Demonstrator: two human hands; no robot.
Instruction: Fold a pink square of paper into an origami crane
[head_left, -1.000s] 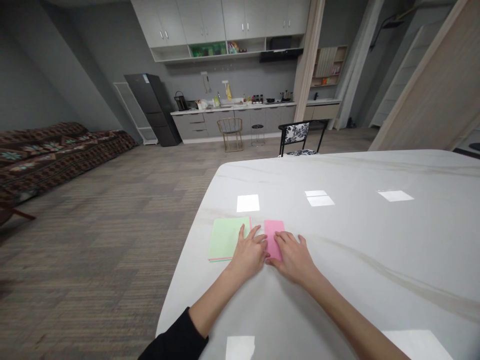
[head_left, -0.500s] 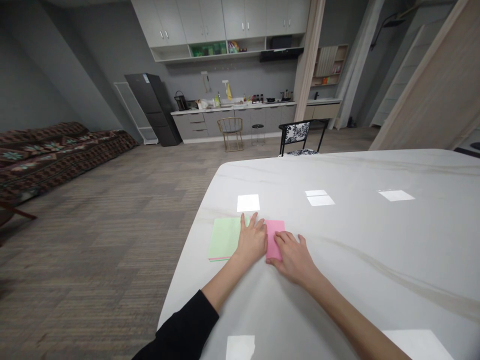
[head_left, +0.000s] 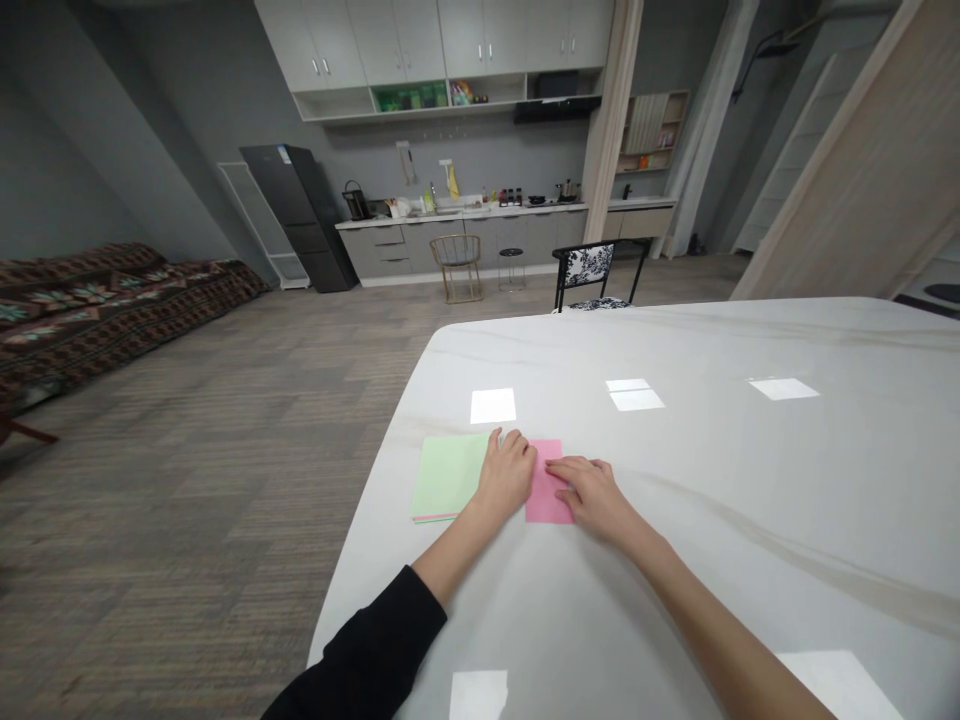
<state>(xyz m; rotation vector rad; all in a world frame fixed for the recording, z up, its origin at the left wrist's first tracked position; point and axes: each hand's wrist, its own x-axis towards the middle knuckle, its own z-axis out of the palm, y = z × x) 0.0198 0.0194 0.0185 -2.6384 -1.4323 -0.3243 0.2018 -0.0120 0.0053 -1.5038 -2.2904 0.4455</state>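
A pink sheet of paper (head_left: 547, 508) lies flat on the white table, partly covered by both hands. My left hand (head_left: 508, 470) rests at its left edge with bent fingers, holding it down; the fingertips are partly hidden. From the right, my right hand (head_left: 594, 492) lies over the sheet, its fingers stretched out together and the thumb apart from them. A stack of coloured paper (head_left: 450, 475), light green on top with pink and green edges showing below, sits just left of my left hand.
The glossy white table (head_left: 675, 580) has a rounded left edge and bright light reflections. A black-framed chair (head_left: 589, 268) stands at its far side. Further back are a kitchen counter (head_left: 412, 235), a dark fridge (head_left: 300, 220) and a covered couch (head_left: 112, 300) at left.
My right hand has let go of the sheet's near edge, its thumb drawn up onto the paper. The near right part of the pink sheet shows more. My left hand's fingers are less spread.
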